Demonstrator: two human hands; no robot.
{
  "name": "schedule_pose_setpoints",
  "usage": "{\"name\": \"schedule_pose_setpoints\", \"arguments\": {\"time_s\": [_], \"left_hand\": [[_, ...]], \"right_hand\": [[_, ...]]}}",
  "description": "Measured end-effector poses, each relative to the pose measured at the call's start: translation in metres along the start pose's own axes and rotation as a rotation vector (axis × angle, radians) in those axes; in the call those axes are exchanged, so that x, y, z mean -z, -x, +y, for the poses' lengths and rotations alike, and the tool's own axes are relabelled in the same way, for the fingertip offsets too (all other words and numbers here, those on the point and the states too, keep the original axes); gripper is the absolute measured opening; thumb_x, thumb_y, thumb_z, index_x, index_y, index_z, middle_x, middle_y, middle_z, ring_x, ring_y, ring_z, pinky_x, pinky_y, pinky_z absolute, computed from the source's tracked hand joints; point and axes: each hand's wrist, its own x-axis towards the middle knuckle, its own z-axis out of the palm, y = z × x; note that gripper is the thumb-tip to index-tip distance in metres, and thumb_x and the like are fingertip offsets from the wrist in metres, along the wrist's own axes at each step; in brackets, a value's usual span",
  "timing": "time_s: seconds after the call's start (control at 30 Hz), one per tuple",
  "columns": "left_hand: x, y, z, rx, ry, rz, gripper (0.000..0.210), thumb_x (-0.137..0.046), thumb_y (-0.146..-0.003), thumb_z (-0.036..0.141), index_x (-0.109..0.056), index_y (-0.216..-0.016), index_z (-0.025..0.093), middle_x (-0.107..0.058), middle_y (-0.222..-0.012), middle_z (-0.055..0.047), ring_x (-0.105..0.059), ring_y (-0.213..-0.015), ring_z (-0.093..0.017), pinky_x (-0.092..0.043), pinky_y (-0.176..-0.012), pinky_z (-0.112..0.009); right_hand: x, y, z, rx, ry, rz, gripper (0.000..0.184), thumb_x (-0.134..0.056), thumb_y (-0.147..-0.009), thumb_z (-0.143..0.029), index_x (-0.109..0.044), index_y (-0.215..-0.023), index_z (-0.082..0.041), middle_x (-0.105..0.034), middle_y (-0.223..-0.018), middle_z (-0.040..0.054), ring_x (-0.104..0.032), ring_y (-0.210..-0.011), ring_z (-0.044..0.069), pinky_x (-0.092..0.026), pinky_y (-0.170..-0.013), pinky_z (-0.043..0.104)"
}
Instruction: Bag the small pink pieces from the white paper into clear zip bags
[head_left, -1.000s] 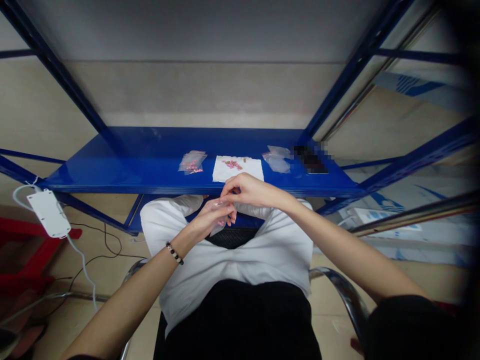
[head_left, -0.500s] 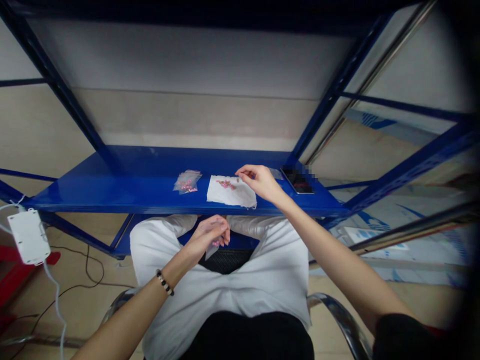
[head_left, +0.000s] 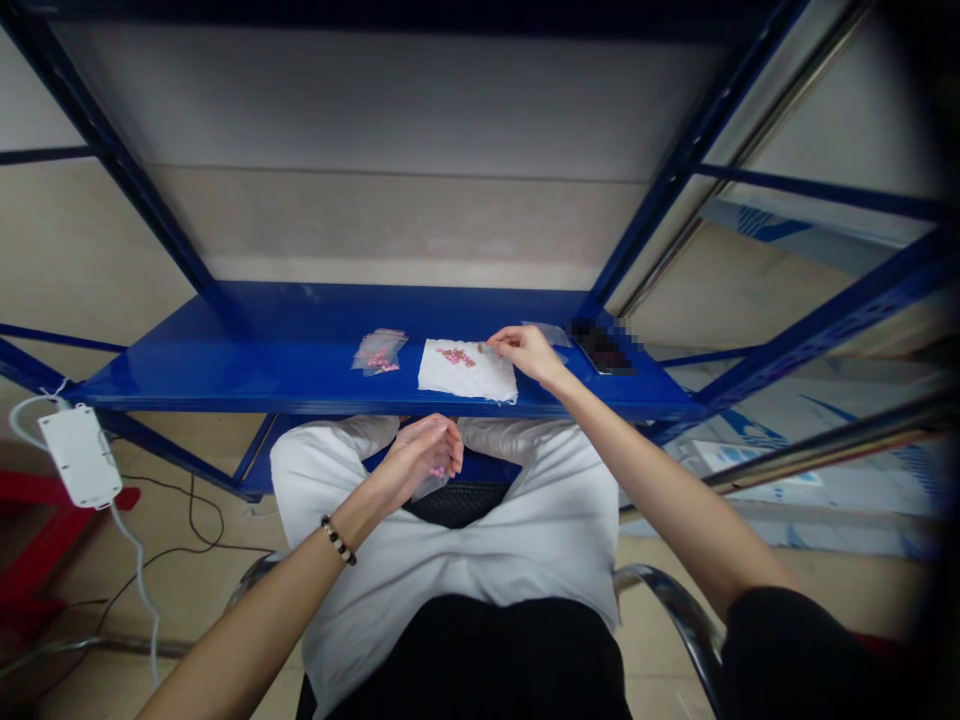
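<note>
My left hand (head_left: 421, 452) is in front of the shelf edge, above my lap. Its curled fingers hold a small clear plastic bag (head_left: 430, 487) with pink beads showing in it. Over the right part of a white cloth (head_left: 469, 382) is my right hand (head_left: 531, 352), thumb and fingers pinched together; whether anything is between them is too small to tell. Just left of those fingertips lies a brownish bead (head_left: 481, 349). A cluster of pink and brownish beads (head_left: 457, 357) rests on the cloth's upper middle.
Left of the cloth, small clear bags with pink beads (head_left: 379, 352) lie on the blue shelf (head_left: 285, 345). Behind my right hand is a clear bag (head_left: 553, 334), with a dark phone (head_left: 601, 348) beside it. A white box with a cable (head_left: 81, 456) hangs at left.
My right hand has moved slightly right, away from the bead cluster. My left hand still holds the bag, now turned so more of it shows. The whole view has shifted a little.
</note>
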Motion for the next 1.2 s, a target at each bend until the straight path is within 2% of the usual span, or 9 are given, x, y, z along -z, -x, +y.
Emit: {"name": "schedule_pose_setpoints", "arguments": {"time_s": [0.17, 0.43, 0.53, 0.63, 0.73, 0.87, 1.0, 1.1, 1.2], "left_hand": [[0.003, -0.001, 0.002, 0.03, 0.057, 0.0, 0.038, -0.059, -0.09, 0.051, -0.062, -0.092, 0.014, -0.063, -0.076, -0.006, -0.061, -0.065, -0.015, -0.047, -0.062, -0.026], [0.004, -0.002, 0.005, 0.086, 0.104, 0.009, 0.048, -0.053, -0.088, 0.063, -0.06, -0.095, 0.016, -0.062, -0.076, -0.005, -0.061, -0.066, -0.015, -0.047, -0.063, -0.026], [0.002, -0.001, 0.008, 0.012, -0.073, -0.002, 0.048, -0.056, -0.086, 0.063, -0.058, -0.097, 0.016, -0.063, -0.077, -0.005, -0.059, -0.067, -0.015, -0.046, -0.065, -0.027], [0.001, 0.0, 0.009, -0.14, -0.389, 0.006, 0.034, -0.07, -0.083, 0.046, -0.054, -0.094, 0.018, -0.063, -0.079, -0.003, -0.058, -0.073, -0.014, -0.043, -0.072, -0.026], [0.0, 0.0, 0.005, -0.213, -0.496, 0.005, 0.028, -0.07, -0.085, 0.037, -0.049, -0.087, 0.019, -0.061, -0.078, -0.001, -0.056, -0.074, -0.013, -0.042, -0.074, -0.025], [0.0, -0.002, 0.0, -0.154, -0.466, -0.002, 0.026, -0.069, -0.084, 0.037, -0.053, -0.085, 0.018, -0.062, -0.075, -0.002, -0.058, -0.071, -0.013, -0.044, -0.071, -0.026], [0.003, -0.006, -0.003, -0.053, -0.437, 0.018, 0.027, -0.07, -0.083, 0.04, -0.06, -0.088, 0.015, -0.066, -0.07, -0.004, -0.059, -0.063, -0.013, -0.04, -0.056, -0.022], [0.011, -0.01, -0.01, 0.012, -0.409, 0.075, 0.03, -0.069, -0.083, 0.043, -0.061, -0.089, 0.014, -0.066, -0.068, -0.005, -0.059, -0.057, -0.012, -0.034, -0.046, -0.019], [0.019, -0.014, -0.015, 0.046, -0.335, 0.155, 0.033, -0.071, -0.081, 0.044, -0.06, -0.09, 0.014, -0.064, -0.066, -0.003, -0.06, -0.055, -0.012, -0.038, -0.047, -0.019]], "right_hand": [[-0.001, -0.003, 0.012, -0.02, 0.026, 0.007, 0.026, -0.059, -0.077, -0.024, -0.075, -0.091, -0.009, -0.07, -0.071, 0.0078, -0.058, -0.061, 0.015, -0.041, -0.057, 0.024], [-0.001, -0.009, 0.017, 0.062, 0.269, -0.042, 0.026, -0.064, -0.08, -0.025, -0.075, -0.1, -0.012, -0.07, -0.074, 0.006, -0.058, -0.062, 0.015, -0.04, -0.061, 0.025], [-0.004, -0.01, 0.012, 0.079, 0.352, -0.06, 0.026, -0.063, -0.082, -0.024, -0.075, -0.103, -0.012, -0.072, -0.077, 0.007, -0.06, -0.066, 0.016, -0.041, -0.063, 0.025], [-0.005, -0.011, 0.007, 0.09, 0.387, -0.068, 0.025, -0.061, -0.085, -0.023, -0.075, -0.103, -0.013, -0.073, -0.079, 0.0075, -0.062, -0.067, 0.016, -0.04, -0.063, 0.025], [-0.004, -0.011, 0.003, 0.091, 0.392, -0.08, 0.023, -0.06, -0.085, -0.018, -0.075, -0.101, -0.014, -0.074, -0.083, 0.0079, -0.064, -0.069, 0.016, -0.041, -0.064, 0.024], [-0.002, -0.01, -0.001, 0.081, 0.386, -0.074, 0.021, -0.06, -0.085, -0.016, -0.075, -0.099, -0.015, -0.075, -0.084, 0.0073, -0.066, -0.073, 0.016, -0.043, -0.066, 0.023], [0.0, -0.011, -0.003, 0.08, 0.401, -0.076, 0.02, -0.059, -0.085, -0.016, -0.076, -0.097, -0.016, -0.075, -0.082, 0.0066, -0.066, -0.071, 0.016, -0.044, -0.065, 0.022], [0.0, -0.016, -0.005, 0.076, 0.428, -0.089, 0.017, -0.062, -0.083, -0.016, -0.076, -0.092, -0.017, -0.075, -0.081, 0.0062, -0.066, -0.072, 0.016, -0.044, -0.064, 0.022], [-0.003, -0.022, -0.008, 0.046, 0.464, -0.087, 0.012, -0.066, -0.082, -0.021, -0.076, -0.087, -0.018, -0.075, -0.081, 0.0063, -0.067, -0.072, 0.016, -0.043, -0.062, 0.021]]}}
